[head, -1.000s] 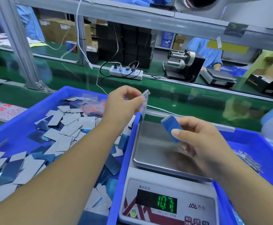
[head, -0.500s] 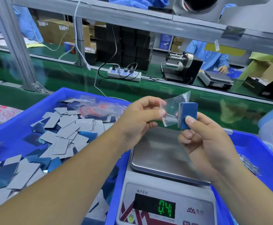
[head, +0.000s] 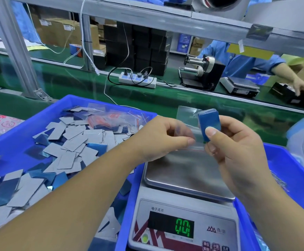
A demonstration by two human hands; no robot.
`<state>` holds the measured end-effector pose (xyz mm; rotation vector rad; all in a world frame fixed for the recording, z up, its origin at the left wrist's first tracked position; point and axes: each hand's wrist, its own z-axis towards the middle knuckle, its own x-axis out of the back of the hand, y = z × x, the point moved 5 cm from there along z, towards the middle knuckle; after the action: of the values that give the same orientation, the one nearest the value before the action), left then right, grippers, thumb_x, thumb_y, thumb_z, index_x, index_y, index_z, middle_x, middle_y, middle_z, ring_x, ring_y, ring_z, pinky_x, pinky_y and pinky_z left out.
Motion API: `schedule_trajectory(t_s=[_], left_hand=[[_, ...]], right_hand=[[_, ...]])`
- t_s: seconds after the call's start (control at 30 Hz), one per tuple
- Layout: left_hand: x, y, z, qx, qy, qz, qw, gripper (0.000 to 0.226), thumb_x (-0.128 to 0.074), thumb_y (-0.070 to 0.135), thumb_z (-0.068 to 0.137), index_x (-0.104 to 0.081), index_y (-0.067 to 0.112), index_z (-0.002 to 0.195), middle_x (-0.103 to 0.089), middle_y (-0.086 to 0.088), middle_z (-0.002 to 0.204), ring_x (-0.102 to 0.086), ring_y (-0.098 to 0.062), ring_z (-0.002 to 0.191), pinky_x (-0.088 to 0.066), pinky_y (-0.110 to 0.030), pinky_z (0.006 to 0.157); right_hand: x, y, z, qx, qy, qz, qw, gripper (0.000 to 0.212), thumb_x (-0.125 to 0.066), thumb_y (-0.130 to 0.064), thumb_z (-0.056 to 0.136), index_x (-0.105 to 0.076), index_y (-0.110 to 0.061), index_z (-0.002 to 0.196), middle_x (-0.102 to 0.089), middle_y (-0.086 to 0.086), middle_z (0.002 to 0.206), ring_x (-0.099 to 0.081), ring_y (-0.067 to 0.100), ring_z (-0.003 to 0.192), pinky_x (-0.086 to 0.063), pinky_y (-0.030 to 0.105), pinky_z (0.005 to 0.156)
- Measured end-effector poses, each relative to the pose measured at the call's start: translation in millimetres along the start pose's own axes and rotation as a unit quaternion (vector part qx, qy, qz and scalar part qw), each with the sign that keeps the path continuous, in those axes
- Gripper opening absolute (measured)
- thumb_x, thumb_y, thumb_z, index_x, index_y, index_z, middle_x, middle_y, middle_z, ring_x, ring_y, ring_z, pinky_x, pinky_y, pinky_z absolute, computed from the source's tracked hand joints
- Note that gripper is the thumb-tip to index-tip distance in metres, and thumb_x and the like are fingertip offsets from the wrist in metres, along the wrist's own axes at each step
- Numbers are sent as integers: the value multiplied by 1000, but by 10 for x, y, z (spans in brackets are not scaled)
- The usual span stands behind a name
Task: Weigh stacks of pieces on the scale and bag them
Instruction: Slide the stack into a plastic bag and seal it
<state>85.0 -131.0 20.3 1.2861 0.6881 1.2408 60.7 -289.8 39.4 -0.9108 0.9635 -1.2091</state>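
Left hand (head: 158, 140): fingers pinched nearly closed on the edge of a clear plastic bag (head: 188, 122), thumb and forefinger tips meeting at its lower part. Right hand (head: 238, 151): fingers closed on a stack of blue pieces (head: 209, 124), thumb pressed on the front face, stack upright and slightly tilted, its lower end at the bag; whether it is already inside the bag I cannot tell. Both hands are held in the air above the far edge of the scale (head: 187, 180), whose steel pan is bare; display (head: 183, 228) reads 0.0. Scale sits in a blue tray (head: 292, 178) at the right; a second blue tray (head: 20, 134) at the left holds loose grey and blue pieces (head: 71, 151) and small bags at its far edge. Green counter (head: 165, 100) lies beyond both trays.
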Motion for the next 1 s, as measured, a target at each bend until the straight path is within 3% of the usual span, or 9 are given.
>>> schedule_trajectory(t_s=[0.23,0.33,0.47,0.6,0.7,0.8,0.87,0.93,1.0], left_hand=[[-23,29,-23,0,-48,-25,999,7,-77,0,82,-77,1,89,-71,-4,74,-58,-9,65,-47,-18,64],[-34,31,-30,1,-68,4,998,7,-76,6,84,-79,7,90,-69,-1,71,-56,-7,64,-44,-21,66],[-65,-4,-28,3,-82,1,997,20,-73,5,87,-79,24,85,-65,11,66,-54,-1,63,-43,-13,64],[-88,-32,-36,17,-93,23,995,21,-69,8,93,-77,27,86,-74,2,82,-61,-6,77,-52,-24,78],[32,-57,8,29,-17,63,997,13,-69,16,94,-72,12,82,-63,11,64,-51,-1,58,-43,-18,59],[227,-72,32,59,77,-19,995,24,-66,16,94,-62,10,71,-46,11,49,-35,-4,41,-30,-14,43],[323,-86,38,69,120,-76,987,34,-65,22,96,-56,15,64,-38,10,44,-26,-7,38,-25,-16,39],[357,-99,37,76,147,-66,984,47,-68,35,93,-54,22,50,-37,9,42,-23,-10,38,-25,-16,40],[333,-122,33,86,152,-52,983,51,-70,42,90,-56,22,44,-42,7,43,-29,-10,39,-28,-17,41]], right_hand=[[-43,-79,-36,54,-45,-59,996,26,-66,-13,80,-76,-32,93,-68,-9,73,-52,6,58,-43,18,53],[-48,-106,-45,75,-61,-58,994,27,-65,-9,80,-76,-30,95,-70,-9,76,-57,3,60,-44,14,56],[-57,-96,-56,87,-72,-77,991,25,-66,-7,81,-75,-26,95,-72,-9,79,-61,3,64,-46,12,61],[-78,-84,-59,92,-81,-90,988,22,-65,-6,81,-71,-20,98,-71,-10,78,-61,4,64,-45,11,61],[-30,-33,-30,63,-54,-114,990,20,-68,-14,78,-70,-21,97,-67,-13,68,-55,3,56,-42,12,55],[56,35,18,13,-42,-180,983,16,-75,-14,78,-71,-24,91,-67,-14,69,-54,1,54,-40,11,55],[102,85,41,5,-48,-302,952,19,-77,-12,81,-70,-30,84,-68,-17,71,-56,-2,57,-40,10,56],[67,124,42,10,-88,-448,890,23,-75,-18,81,-65,-38,77,-63,-31,68,-55,-6,59,-39,8,57],[-7,166,10,5,-140,-525,839,29,-73,-22,81,-58,-45,74,-54,-45,67,-52,-16,68,-37,3,61]])
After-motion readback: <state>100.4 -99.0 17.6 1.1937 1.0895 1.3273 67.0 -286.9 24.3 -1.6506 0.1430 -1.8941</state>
